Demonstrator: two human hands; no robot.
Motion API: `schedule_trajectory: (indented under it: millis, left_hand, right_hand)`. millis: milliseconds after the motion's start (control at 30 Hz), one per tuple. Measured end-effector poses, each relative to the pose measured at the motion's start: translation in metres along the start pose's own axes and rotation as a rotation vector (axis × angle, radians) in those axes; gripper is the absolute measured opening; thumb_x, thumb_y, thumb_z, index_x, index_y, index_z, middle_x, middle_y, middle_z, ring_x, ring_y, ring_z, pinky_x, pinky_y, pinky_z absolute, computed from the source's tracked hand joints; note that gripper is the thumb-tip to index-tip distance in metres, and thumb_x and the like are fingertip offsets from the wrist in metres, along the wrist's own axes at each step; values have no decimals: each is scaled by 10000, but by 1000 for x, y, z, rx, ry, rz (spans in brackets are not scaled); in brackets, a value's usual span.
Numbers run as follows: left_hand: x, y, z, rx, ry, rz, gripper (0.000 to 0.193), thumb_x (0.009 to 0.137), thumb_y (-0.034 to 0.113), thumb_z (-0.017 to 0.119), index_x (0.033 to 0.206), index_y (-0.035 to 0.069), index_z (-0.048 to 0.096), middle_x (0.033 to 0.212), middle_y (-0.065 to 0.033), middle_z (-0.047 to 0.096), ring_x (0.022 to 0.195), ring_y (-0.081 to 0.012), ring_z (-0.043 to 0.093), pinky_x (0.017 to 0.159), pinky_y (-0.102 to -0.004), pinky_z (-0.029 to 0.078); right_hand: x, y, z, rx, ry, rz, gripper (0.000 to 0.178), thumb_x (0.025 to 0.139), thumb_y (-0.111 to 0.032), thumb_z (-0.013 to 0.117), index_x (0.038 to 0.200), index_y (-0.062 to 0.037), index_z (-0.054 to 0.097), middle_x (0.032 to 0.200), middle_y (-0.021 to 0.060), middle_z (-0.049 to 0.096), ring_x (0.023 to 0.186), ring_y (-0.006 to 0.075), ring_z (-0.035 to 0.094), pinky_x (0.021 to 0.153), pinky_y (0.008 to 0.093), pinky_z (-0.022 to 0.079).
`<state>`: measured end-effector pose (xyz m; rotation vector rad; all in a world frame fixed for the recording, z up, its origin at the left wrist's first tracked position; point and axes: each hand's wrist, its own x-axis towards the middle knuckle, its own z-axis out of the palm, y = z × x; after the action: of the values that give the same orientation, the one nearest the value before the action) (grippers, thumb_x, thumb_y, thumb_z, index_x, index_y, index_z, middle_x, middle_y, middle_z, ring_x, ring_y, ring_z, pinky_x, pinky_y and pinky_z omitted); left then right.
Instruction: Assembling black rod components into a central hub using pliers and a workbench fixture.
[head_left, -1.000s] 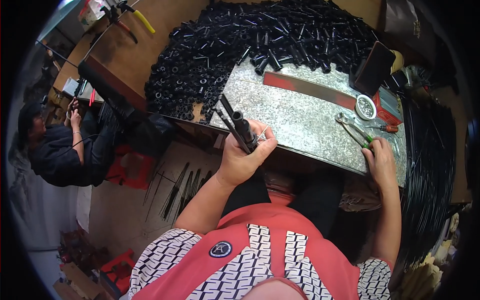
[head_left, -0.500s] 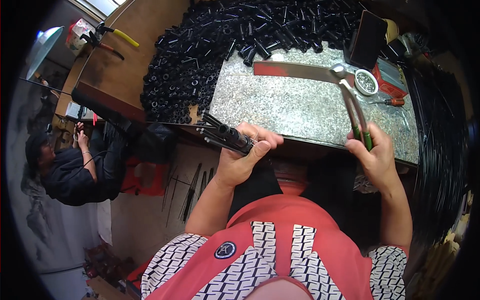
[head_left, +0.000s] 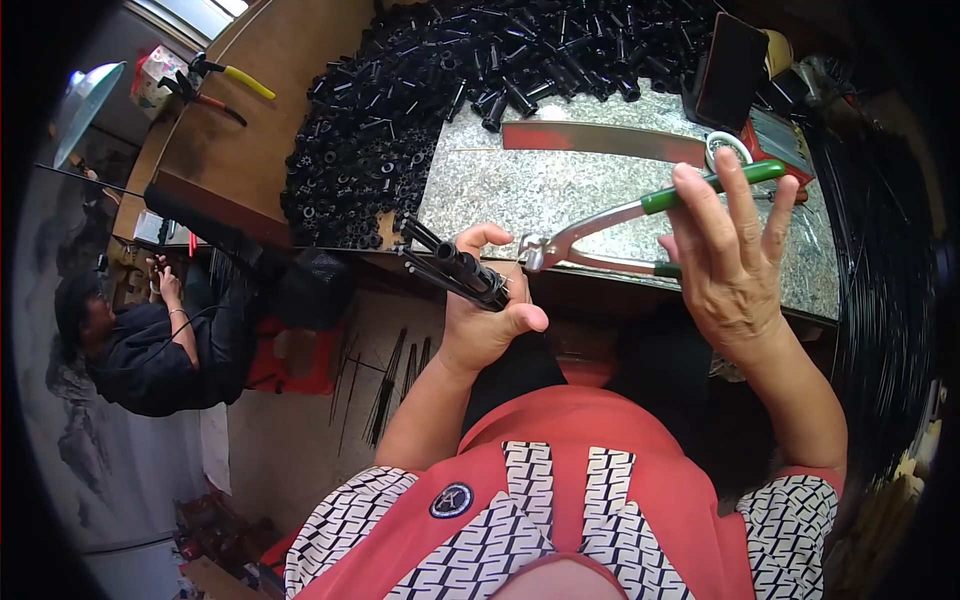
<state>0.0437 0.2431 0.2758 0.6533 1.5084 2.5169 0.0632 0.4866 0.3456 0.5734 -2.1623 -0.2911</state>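
- Black bundle of rods and tubes point(head_left: 462, 270): across the left palm, off the front edge of the counter point(head_left: 470, 190), rod ends pointing up-left away from the fingers.
- Left hand point(head_left: 475, 325): thumb and lower fingers curled about the bundle, pressing it into the palm; index raised apart from the thumb. Thin pale wire pokes out beside them.
- Green-handled pliers point(head_left: 622, 214): head just beside the left index, handles well parted. Whether the jaws touch the wire, cannot tell.
- Right hand point(head_left: 735, 275): long fingers fanned over the upper handle, thumb near the lower one; pliers held loosely between.
- Step in hand, as I judge it: setting the plier head to the wire end. Next move calls for a steady left palm and the right fingers gathering around both handles.
- White bowl point(head_left: 727, 150): just beyond the right fingertips, partly covered by them; contents hard to make out here.
- Red box point(head_left: 752, 142): right behind the bowl, pale slender pieces inside, too small to name.
- Flat reddish strip point(head_left: 600, 141): on the counter, beyond the plier head.
- Heap of black parts point(head_left: 540, 60): loose, farther out from both hands' fingers.
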Motion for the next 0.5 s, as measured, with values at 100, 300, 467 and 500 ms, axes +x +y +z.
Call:
schedule_trajectory:
  millis: [100,300,467,500]
  left_hand:
    - [1,-2,1,141,127,34,731,680,177,870,1164,44,338,567,91,360,507,-4,338,487,-162,265]
    - [1,1,0,150,118,30,728,674,176,871,1154,39,340,571,89,377,507,-6,352,475,-161,280]
    - [0,2,4,-37,68,-44,773,636,199,886,1163,49,341,614,69,494,529,-11,439,507,-152,365]
    - [1,1,6,-51,62,-32,780,631,197,889,1166,52,341,648,60,526,563,-17,476,546,-151,395]
  right_hand:
    - [-7,-8,-3,66,-25,-23,438,715,-176,747,1109,-18,639,1370,57,398,1355,315,356,1130,632,137]
    - [-12,-8,-10,124,-67,33,408,730,-183,746,1095,-29,649,1354,49,412,1338,310,379,1140,606,138]
    - [-2,-1,-8,10,-12,67,386,756,-187,746,1101,-45,648,1357,44,412,1343,308,373,1154,579,118]
    - [-1,-2,-8,6,-3,48,392,752,-189,747,1102,-43,647,1353,49,415,1345,312,370,1153,583,118]
